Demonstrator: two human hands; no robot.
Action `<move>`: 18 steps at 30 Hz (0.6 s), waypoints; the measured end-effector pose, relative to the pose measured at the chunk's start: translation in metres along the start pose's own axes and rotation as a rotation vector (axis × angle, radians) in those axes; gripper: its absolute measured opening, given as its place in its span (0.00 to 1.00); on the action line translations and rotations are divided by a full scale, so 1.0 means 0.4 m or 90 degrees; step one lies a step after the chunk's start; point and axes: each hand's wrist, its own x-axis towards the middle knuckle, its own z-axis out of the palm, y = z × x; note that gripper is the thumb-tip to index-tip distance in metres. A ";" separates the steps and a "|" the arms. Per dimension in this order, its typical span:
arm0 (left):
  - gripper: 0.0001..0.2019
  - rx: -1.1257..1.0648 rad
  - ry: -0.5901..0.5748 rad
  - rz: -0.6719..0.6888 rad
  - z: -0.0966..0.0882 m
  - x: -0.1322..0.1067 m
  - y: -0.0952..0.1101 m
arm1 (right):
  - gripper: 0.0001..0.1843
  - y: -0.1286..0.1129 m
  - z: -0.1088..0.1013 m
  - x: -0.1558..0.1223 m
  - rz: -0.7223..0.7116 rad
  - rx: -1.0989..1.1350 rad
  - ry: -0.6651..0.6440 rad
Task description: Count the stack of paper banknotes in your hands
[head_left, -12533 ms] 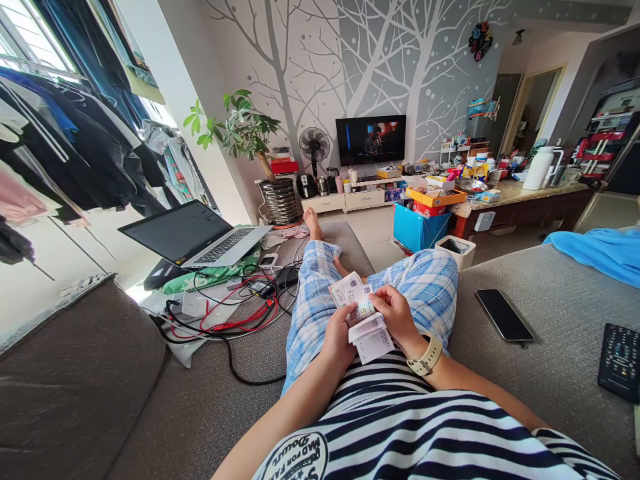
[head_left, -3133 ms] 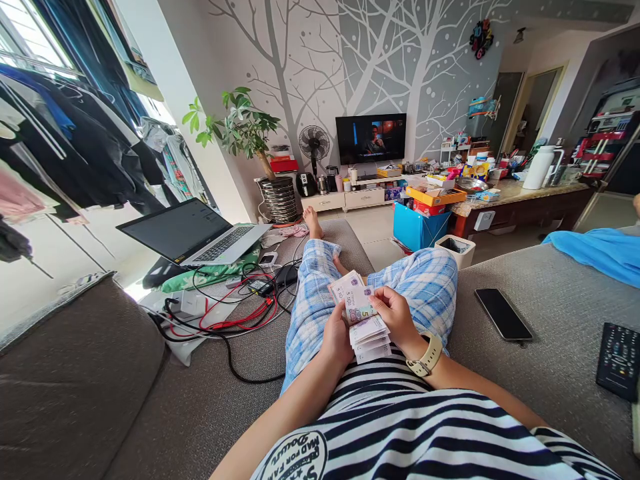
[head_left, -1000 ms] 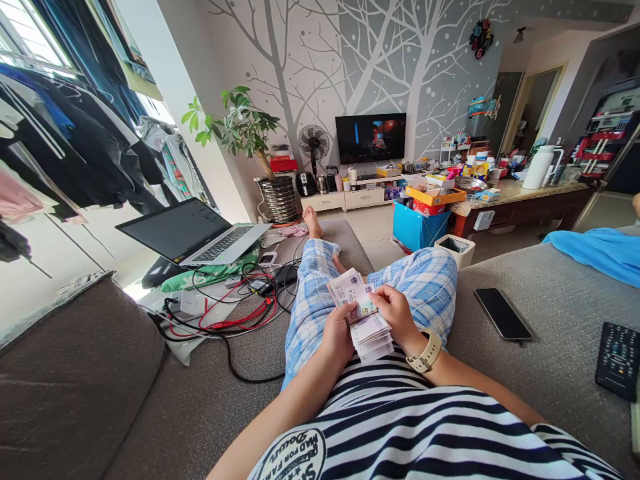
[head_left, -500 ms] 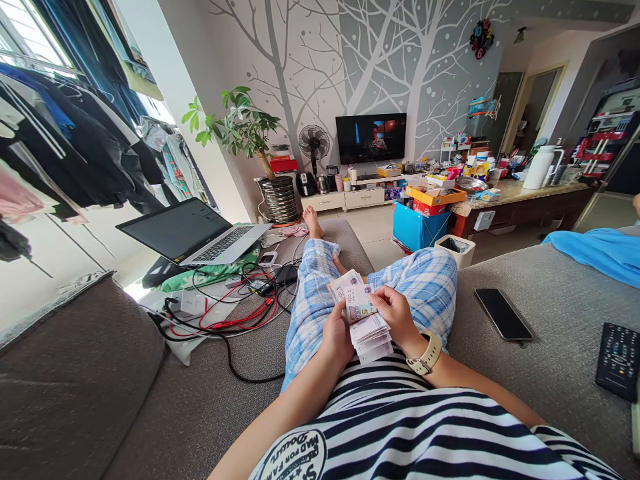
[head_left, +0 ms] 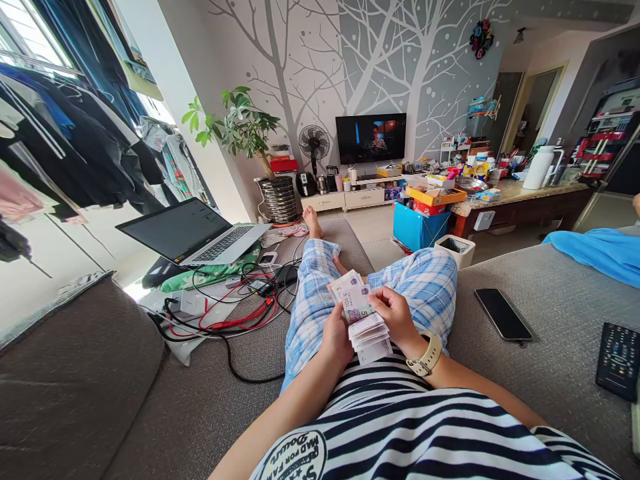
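Observation:
A stack of banknotes [head_left: 353, 299] is held over my lap, fanned at its far end. My left hand [head_left: 336, 337] is closed round the left side of the stack, thumb on top. Several notes [head_left: 371, 337] hang folded down toward my striped shirt, below the left thumb. My right hand [head_left: 395, 313], with a cream watch [head_left: 426, 355] on its wrist, pinches the right edge of the top note, which shows a figure 5. The palm sides of both hands are hidden.
On the sofa to my left lie a laptop [head_left: 200, 233] and tangled cables [head_left: 250, 310]. To the right are a phone [head_left: 503, 313], a remote control [head_left: 619, 360] and a blue cloth [head_left: 600, 250]. A waste bin [head_left: 456, 250] stands beyond my knee.
The top note between my hands has shifted slightly left, toward the stack. The hanging notes have spread a little differently. Both hands stay in nearly the same place.

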 end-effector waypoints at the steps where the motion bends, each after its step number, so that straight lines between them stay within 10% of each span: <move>1: 0.15 0.000 -0.002 -0.001 -0.001 0.001 0.000 | 0.12 -0.001 0.001 0.000 0.000 0.008 -0.003; 18: 0.13 0.006 0.017 -0.002 -0.012 0.009 -0.003 | 0.12 -0.003 0.001 -0.002 -0.008 0.023 -0.012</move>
